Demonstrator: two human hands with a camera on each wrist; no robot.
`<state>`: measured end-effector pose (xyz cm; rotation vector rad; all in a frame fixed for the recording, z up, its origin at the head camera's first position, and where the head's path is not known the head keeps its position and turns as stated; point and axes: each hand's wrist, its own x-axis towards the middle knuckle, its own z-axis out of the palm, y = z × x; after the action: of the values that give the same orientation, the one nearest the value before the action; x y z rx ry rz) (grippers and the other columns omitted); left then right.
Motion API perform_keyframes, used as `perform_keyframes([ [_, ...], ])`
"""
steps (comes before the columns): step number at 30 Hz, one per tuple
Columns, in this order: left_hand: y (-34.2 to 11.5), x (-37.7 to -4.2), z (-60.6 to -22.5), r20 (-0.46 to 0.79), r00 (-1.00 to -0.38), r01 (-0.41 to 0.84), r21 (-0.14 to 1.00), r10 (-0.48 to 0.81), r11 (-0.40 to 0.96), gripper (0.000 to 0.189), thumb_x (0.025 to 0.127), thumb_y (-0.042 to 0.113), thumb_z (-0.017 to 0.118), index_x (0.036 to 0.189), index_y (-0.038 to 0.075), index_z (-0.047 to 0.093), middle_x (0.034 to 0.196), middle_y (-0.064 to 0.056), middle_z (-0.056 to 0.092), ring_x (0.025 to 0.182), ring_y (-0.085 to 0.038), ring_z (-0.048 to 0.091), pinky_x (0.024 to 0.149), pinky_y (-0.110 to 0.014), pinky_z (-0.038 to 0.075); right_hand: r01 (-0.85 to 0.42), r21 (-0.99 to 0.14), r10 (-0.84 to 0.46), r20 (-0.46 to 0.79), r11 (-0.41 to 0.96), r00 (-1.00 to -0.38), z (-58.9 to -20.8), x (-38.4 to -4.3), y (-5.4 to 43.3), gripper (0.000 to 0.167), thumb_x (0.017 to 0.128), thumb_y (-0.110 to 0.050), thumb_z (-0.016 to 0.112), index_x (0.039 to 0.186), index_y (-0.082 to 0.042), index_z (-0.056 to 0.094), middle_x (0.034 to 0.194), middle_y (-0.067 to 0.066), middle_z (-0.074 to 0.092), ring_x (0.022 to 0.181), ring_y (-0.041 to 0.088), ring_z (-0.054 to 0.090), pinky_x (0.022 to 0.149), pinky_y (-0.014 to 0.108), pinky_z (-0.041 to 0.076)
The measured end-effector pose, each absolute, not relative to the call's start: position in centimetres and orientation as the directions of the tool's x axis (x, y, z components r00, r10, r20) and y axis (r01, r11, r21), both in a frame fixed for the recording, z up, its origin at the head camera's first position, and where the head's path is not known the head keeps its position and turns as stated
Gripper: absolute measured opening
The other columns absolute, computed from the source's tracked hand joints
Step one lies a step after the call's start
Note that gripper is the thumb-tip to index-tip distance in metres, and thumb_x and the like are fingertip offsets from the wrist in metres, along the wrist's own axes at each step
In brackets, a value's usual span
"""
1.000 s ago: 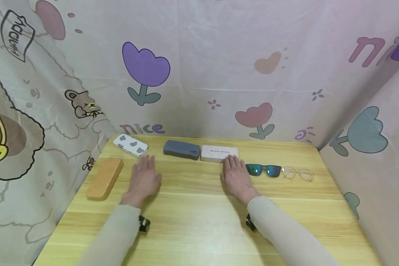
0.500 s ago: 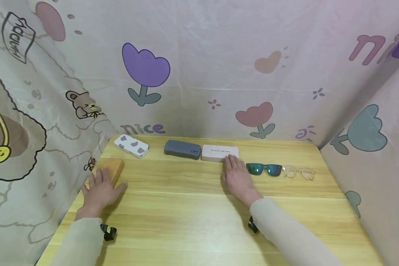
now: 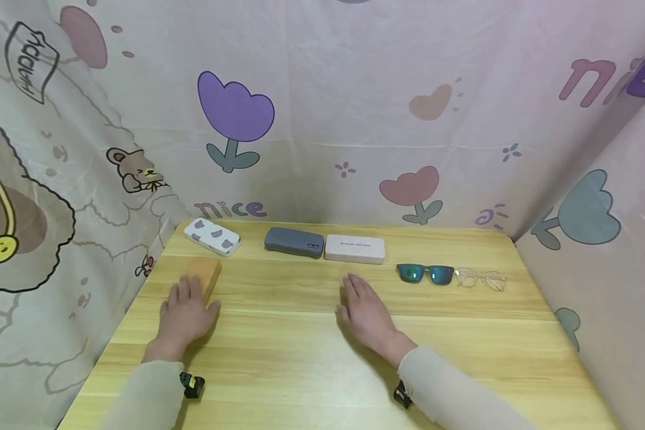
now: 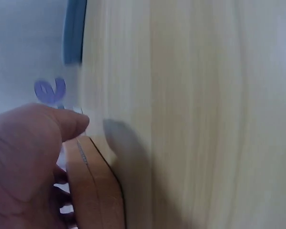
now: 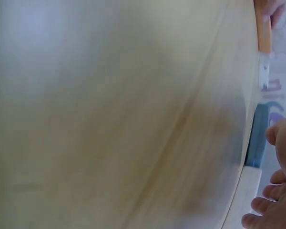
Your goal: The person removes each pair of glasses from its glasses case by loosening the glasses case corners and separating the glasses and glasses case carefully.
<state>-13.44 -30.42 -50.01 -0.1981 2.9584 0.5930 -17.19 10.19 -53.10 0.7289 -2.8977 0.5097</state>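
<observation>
My left hand (image 3: 185, 316) has its fingers over the top of an orange glasses case (image 3: 209, 275) at the table's left. In the left wrist view the thumb (image 4: 69, 122) reaches out beside the case, apart from the table, and the case's side (image 4: 97, 191) shows a seam. Nothing is held by my right hand (image 3: 368, 316), which hovers over the middle of the table, fingers extended. Just beyond it lies a white glasses case (image 3: 355, 248) with small print, end to end with a blue-grey glasses case (image 3: 294, 242).
A white case with grey patches (image 3: 212, 237) lies at the back left. Sunglasses with mirrored green-blue lenses (image 3: 425, 274) and thin-framed clear glasses (image 3: 481, 279) lie side by side on the right. Patterned curtains (image 3: 312, 89) stand behind the wooden table (image 3: 312, 370) and along both sides.
My left hand went left onto the orange case, then moved right, the case sliding with it. My right hand has come off the white case, back towards me and slightly left.
</observation>
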Motion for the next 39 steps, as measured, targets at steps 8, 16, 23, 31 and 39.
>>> perform_keyframes([
  [8,-24.4,-12.5,-49.3,-0.141,-0.99,-0.053,0.374,0.0,0.926,0.077,0.11,0.027,0.046,0.156,-0.024,0.012,0.162,-0.05,0.0,0.15,-0.069,0.005,0.121,-0.074,0.016,-0.505,-0.319,-0.473,0.175,0.802,-0.863,-52.9,-15.6,9.8,0.065,0.107,-0.032,0.058,0.157,0.006,0.041,0.162,0.026,0.042,0.15,0.04,0.043,0.124,0.051,0.035],
  [16,-19.0,-11.3,-47.8,-0.064,-0.984,0.14,0.302,0.167,0.943,0.059,0.108,0.015,0.049,0.146,-0.029,0.034,0.154,-0.052,0.026,0.143,-0.067,0.031,0.11,-0.073,0.035,-0.518,-0.334,-0.492,0.167,0.787,-0.855,-53.1,-14.3,10.1,0.066,0.107,-0.035,0.059,0.156,0.006,0.042,0.161,0.026,0.044,0.149,0.04,0.045,0.123,0.052,0.036],
  [23,-15.5,-10.8,-48.3,-0.024,-0.955,0.276,0.29,0.296,0.916,0.053,0.107,0.016,0.051,0.153,-0.008,0.047,0.162,-0.027,0.042,0.151,-0.052,0.034,0.119,-0.072,0.028,-0.53,-0.348,-0.498,0.185,0.773,-0.847,-53.0,-13.1,10.3,0.066,0.107,-0.035,0.06,0.157,0.004,0.042,0.161,0.024,0.044,0.148,0.039,0.046,0.122,0.051,0.037],
  [31,-12.3,-10.2,-49.2,-0.047,-0.886,0.432,0.28,0.462,0.857,0.054,0.111,0.022,0.048,0.159,-0.001,0.041,0.168,-0.018,0.037,0.157,-0.043,0.029,0.125,-0.068,0.019,-0.613,-0.175,-0.571,0.239,0.77,-0.785,-53.1,-12.4,10.7,0.065,0.107,-0.039,0.059,0.154,0.005,0.047,0.159,0.022,0.048,0.15,0.04,0.044,0.122,0.052,0.037],
  [39,-12.4,-10.9,-49.6,0.095,-0.881,0.47,0.296,0.464,0.832,0.051,0.104,0.015,0.062,0.154,0.005,0.052,0.158,-0.016,0.051,0.146,-0.036,0.048,0.123,-0.058,0.033,-0.591,-0.096,-0.565,0.206,0.801,-0.799,-53.0,-12.2,13.2,0.062,0.105,-0.039,0.06,0.155,-0.003,0.05,0.16,0.014,0.05,0.152,0.034,0.042,0.123,0.052,0.036],
])
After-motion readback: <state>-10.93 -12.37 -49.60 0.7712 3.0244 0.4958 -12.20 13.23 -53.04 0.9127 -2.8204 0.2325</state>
